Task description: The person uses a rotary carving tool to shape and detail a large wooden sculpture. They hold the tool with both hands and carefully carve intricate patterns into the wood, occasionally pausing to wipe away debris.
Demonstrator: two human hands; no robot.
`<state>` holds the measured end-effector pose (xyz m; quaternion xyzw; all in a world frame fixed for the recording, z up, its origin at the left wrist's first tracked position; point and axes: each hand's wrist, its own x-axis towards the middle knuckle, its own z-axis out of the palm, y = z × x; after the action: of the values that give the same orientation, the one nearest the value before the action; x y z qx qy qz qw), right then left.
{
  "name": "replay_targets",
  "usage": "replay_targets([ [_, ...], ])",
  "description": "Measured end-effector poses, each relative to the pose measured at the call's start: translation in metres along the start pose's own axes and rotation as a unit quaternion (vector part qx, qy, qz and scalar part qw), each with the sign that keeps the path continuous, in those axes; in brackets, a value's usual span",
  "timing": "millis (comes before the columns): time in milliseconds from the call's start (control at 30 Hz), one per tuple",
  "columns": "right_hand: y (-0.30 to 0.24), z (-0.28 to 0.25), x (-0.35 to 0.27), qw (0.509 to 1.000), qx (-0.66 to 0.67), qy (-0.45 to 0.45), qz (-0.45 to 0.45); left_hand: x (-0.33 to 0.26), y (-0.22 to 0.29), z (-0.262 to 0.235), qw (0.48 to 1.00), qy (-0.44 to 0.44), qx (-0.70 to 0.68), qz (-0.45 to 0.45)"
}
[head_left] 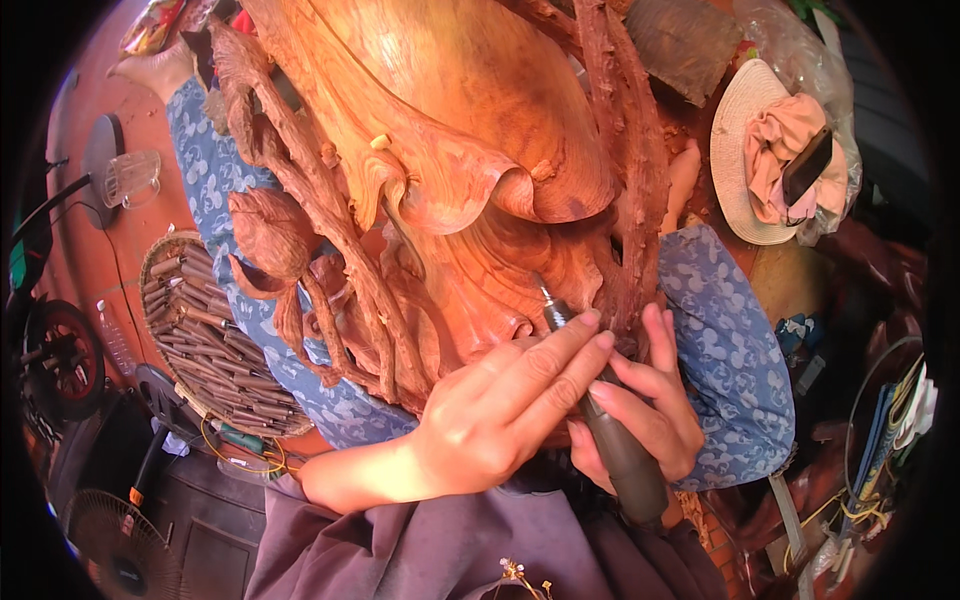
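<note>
A large carved wooden piece [500, 90] with flowing, curled folds lies in front of me across my lap. My left hand [490, 415] reaches in from the left, its fingers closed over the front of a carving tool [625, 460] with a thick dark handle. The thin metal tip points up and away, at the lower carved folds; whether it touches the wood I cannot tell. My right hand [655, 410] grips the same handle from the right, some fingers partly raised. Carved stems [350, 250] and a carved bud [268, 235] stand left of the folds.
Left of my patterned blue trouser leg [715, 340] is a wicker basket [155, 330] full of dark, stick-like pieces. A glass mug [132, 180], a plastic bottle [115, 340] and a fan [125, 545] lie farther left. A straw hat [735, 140] holding a phone [807, 165] rests at right.
</note>
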<state>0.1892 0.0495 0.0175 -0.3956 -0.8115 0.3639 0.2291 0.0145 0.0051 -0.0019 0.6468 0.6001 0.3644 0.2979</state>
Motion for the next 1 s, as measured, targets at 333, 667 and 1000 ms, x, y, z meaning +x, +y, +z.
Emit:
replay_targets([
  [333, 0.006, 0.000, 0.008, 0.999, 0.052, 0.011, 0.010, 0.010, -0.002, 0.008, 0.999, 0.001, -0.032, -0.022],
  [667, 0.008, 0.003, 0.008, 0.999, 0.043, 0.017, 0.018, 0.011, -0.005, 0.012, 0.999, 0.006, -0.039, -0.032],
  [1000, 0.008, 0.008, -0.001, 0.999, 0.039, 0.006, 0.012, 0.004, -0.003, 0.000, 0.999, -0.030, -0.019, -0.036],
])
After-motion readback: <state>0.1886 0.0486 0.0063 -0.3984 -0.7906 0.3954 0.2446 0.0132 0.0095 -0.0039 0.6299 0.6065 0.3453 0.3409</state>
